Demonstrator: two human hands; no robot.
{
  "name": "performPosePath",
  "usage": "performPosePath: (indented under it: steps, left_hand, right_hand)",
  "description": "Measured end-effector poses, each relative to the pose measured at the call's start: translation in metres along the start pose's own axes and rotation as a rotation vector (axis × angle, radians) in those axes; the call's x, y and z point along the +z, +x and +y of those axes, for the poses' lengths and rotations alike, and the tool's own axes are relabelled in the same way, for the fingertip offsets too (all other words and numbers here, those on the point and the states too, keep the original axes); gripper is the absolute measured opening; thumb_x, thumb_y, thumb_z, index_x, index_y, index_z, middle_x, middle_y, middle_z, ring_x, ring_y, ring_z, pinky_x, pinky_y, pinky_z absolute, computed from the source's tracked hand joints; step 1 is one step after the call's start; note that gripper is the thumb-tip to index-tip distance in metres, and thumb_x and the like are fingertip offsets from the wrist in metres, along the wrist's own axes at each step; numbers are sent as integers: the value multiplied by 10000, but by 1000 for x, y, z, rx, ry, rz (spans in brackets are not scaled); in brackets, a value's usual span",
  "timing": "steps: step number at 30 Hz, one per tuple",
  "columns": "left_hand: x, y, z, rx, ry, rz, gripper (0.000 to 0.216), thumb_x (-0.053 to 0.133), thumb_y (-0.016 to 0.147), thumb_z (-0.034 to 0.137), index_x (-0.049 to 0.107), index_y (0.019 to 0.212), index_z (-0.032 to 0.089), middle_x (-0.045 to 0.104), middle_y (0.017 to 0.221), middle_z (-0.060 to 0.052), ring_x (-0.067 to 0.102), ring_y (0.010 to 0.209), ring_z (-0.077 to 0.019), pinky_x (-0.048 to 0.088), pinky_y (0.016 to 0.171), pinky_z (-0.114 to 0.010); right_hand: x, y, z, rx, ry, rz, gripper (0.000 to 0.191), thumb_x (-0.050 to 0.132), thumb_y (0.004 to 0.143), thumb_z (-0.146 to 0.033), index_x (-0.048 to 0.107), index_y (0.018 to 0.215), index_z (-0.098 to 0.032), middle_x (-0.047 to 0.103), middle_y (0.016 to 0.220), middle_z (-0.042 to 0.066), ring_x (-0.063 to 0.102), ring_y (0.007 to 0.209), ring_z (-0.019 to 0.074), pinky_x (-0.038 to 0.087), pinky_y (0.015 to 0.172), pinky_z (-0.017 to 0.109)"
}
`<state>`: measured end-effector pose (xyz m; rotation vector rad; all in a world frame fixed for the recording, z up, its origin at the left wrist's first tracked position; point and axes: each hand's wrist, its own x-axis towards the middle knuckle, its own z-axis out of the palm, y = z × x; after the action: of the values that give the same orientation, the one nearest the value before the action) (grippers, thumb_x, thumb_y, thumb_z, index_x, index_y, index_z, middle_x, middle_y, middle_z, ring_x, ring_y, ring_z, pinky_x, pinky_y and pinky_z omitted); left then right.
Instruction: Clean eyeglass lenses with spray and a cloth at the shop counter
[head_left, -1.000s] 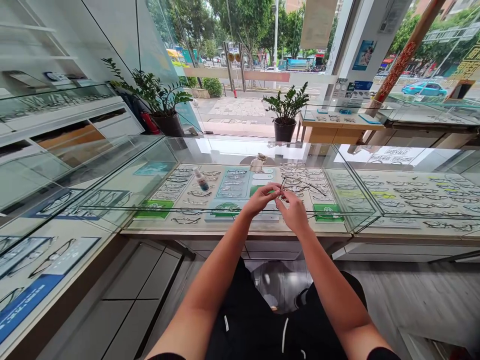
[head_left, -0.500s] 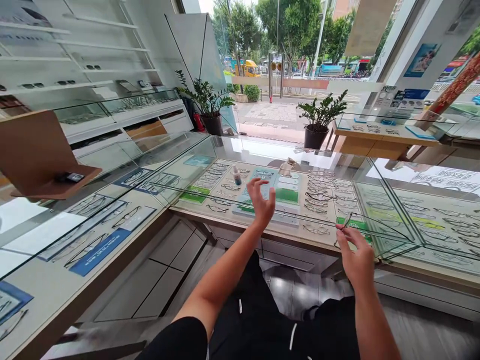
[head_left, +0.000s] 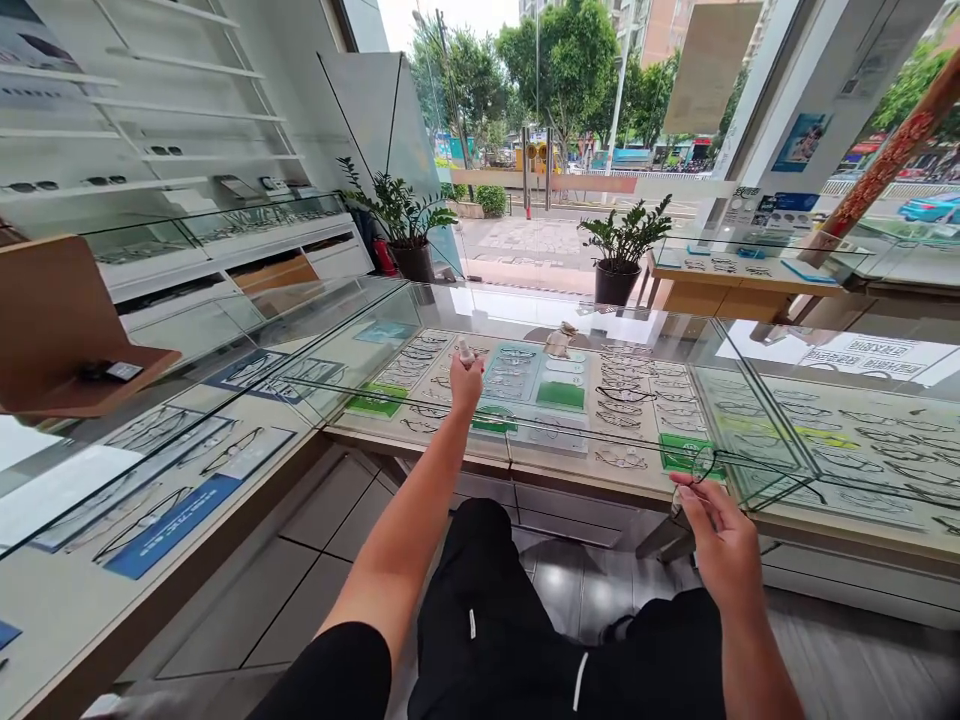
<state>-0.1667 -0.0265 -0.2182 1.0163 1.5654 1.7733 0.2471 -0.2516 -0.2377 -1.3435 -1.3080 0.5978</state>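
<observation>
My left hand (head_left: pixel 466 383) reaches out over the glass counter and is closed around a small spray bottle (head_left: pixel 466 353). The bottle's pale top shows above my fingers; its lower part is hidden by the hand. At the right, my right hand (head_left: pixel 718 535) pinches a pair of eyeglasses (head_left: pixel 705 461) near the counter's front edge. One round lens stands up above the fingertips, and a thin dark temple stretches off to the right. A crumpled beige cloth (head_left: pixel 559 341) lies on the glass, right of the bottle.
Rows of eyeglass frames (head_left: pixel 624 394) lie inside the glass display counter (head_left: pixel 525 305). On the left, a brown stand (head_left: pixel 56 320) rests on the adjoining counter. Potted plants (head_left: pixel 619 280) stand beyond, before the glass door. More shelves line the left wall.
My left hand has moved left and forward and closed on the spray bottle. The eyeglasses in my right hand have tilted and dropped slightly. The view has shifted a little.
</observation>
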Motion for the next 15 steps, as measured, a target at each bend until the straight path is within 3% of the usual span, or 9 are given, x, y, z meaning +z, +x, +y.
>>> performPosePath:
  steps: [4,5,7,9,12,15]
  left_hand:
    - [-6,-56,12,-94,-136,-219,566,514,909,788,446,710,263,384,579,49,405,507,-132,416,559,-308]
    - [-6,-74,15,-141,-177,-317,663,443,897,886,419,659,268,334,534,55,349,458,-124,384,512,-310]
    - [-7,-111,21,-293,-366,-628,803,355,846,1030,358,587,270,255,469,62,257,406,-106,307,454,-302]
    - [-6,-144,27,-402,-498,-829,862,265,821,1087,302,542,273,192,422,60,213,369,-100,266,422,-305]
    - [-4,-177,33,-508,-596,-944,896,103,769,1127,231,495,284,95,378,60,143,324,-95,214,384,-316]
    - [1,-194,34,-533,-582,-977,914,48,727,1142,244,466,289,88,366,53,137,313,-100,201,378,-330]
  right_hand:
    - [18,-7,0,70,84,-80,388,719,989,-572,852,1167,-255,830,1254,121,772,1126,323,608,1024,483]
    - [23,-9,-2,98,99,-114,390,714,996,-575,848,1174,-255,825,1267,117,765,1150,321,593,1053,487]
    - [34,-13,-7,144,129,-188,390,708,1006,-586,844,1170,-259,819,1274,109,753,1175,316,570,1089,484]
    - [44,-15,-14,180,181,-265,386,707,1009,-595,844,1157,-266,817,1270,102,744,1180,311,570,1080,468]
    - [56,-18,-25,239,319,-364,365,724,1003,-593,857,1115,-272,826,1230,92,742,1139,295,583,1033,439]
    - [65,-21,-34,310,451,-428,355,748,988,-584,871,1073,-262,838,1169,87,740,1078,272,587,973,412]
